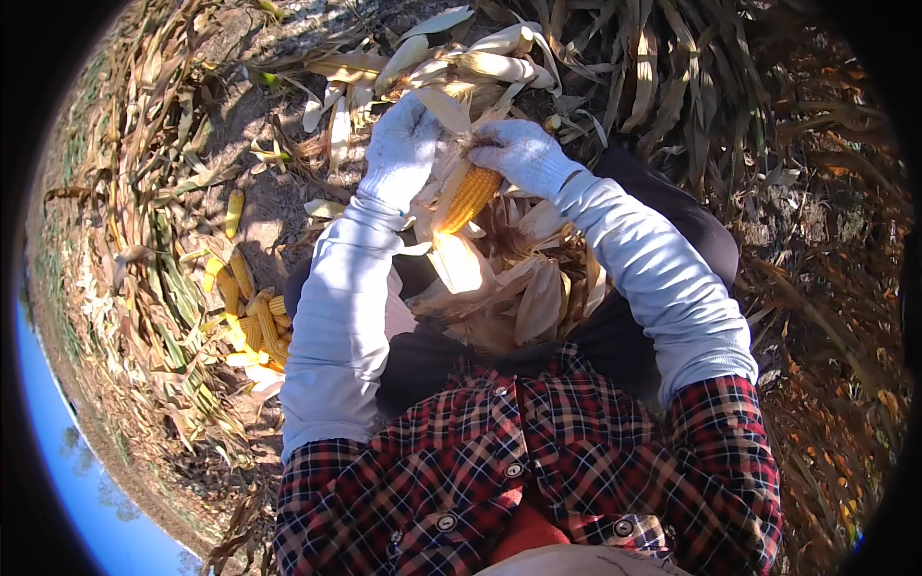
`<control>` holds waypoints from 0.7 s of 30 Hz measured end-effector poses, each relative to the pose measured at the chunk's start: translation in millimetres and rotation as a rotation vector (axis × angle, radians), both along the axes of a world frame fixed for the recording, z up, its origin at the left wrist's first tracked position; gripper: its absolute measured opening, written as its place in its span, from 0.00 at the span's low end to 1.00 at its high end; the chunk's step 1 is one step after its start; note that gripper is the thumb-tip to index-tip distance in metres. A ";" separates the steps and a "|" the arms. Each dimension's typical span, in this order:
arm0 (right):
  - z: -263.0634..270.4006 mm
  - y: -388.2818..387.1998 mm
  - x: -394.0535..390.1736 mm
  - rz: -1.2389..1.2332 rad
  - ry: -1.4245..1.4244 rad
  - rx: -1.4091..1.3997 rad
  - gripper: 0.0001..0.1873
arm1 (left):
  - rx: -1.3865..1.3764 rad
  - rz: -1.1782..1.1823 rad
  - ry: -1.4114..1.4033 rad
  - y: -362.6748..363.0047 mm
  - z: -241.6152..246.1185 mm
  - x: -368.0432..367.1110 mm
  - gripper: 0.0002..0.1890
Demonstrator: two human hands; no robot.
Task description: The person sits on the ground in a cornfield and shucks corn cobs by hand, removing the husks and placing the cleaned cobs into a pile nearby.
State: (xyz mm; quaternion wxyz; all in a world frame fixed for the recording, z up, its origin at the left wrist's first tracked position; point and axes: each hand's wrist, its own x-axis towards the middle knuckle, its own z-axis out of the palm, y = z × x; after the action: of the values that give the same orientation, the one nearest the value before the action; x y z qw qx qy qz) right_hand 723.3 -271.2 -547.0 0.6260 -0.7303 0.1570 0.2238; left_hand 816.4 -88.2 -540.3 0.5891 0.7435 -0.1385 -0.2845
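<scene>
A partly husked ear of corn (472, 199) is held in front of me, its yellow kernels bare along the middle. Pale husk (461, 265) hangs from its lower end. My right hand (524, 155), in a white knit glove, closes around the upper end of the ear, where part of it is hidden. My left hand (405, 147), gloved too, pinches a dry husk leaf (445, 111) on the ear's left side; the fingertips are partly covered. Between my legs, beneath the ear, lies a heap of stripped husks (526, 299).
Several husked yellow ears (252, 317) lie piled on the ground beside my left arm. Ears still in their husks (497, 65) lie beyond my hands. Dry corn stalks (663, 72) are heaped at the upper right, with more stalks (144, 252) along the left.
</scene>
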 end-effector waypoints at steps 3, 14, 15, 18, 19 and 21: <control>1.4 -2.9 3.3 -0.113 0.141 0.126 0.11 | 0.251 -0.317 -0.046 6.1 -10.3 -3.7 0.17; 20.5 -44.1 19.0 -0.437 -0.307 0.096 0.12 | 0.654 -0.495 -0.200 7.7 -70.0 -20.2 0.15; 13.9 -48.4 18.2 -0.469 -0.389 0.196 0.13 | 0.749 -0.553 -0.229 8.3 -67.9 -14.6 0.16; 44.0 -56.7 22.9 -0.395 -0.370 0.318 0.20 | 0.930 -0.730 -0.199 14.6 -80.6 -19.5 0.19; 44.7 -39.5 21.8 -0.640 -0.487 0.309 0.18 | 0.953 -0.846 -0.258 20.2 -101.9 -26.2 0.18; 48.4 -41.4 20.7 -0.616 -0.459 0.286 0.17 | 0.878 -1.295 -0.592 27.7 -143.4 -51.5 0.15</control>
State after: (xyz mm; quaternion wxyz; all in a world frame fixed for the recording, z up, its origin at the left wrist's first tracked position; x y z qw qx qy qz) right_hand 744.0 -312.7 -498.6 0.7777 -0.5857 0.1920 -0.1233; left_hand 764.9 -60.6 -683.7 -0.0948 0.7229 -0.5640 -0.3877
